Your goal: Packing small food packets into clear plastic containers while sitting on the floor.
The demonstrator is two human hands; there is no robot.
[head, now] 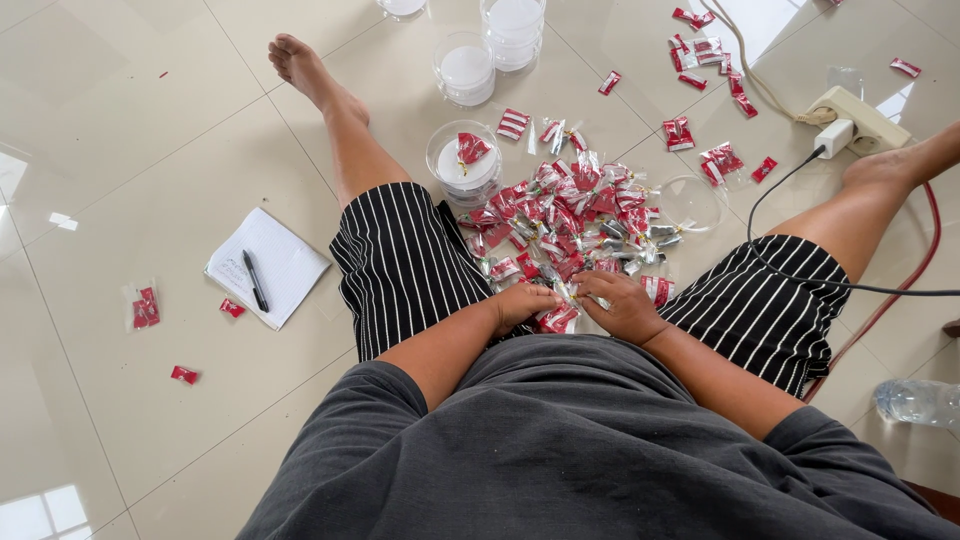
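The left hand and right hand are meeting between the knees, each pinching a small crinkly red-and-clear sachet at the near edge of the pile. The sachet heap is spreading toward twelve o'clock, glossy foil glinting on smooth cream floor tiles. A round clear plastic cup is sitting at eleven o'clock with one sachet on its lid. A white notepad with a black pen is lying at nine o'clock, loose sachets beyond it. A white power strip is resting at two o'clock, its black cable crossing the right thigh
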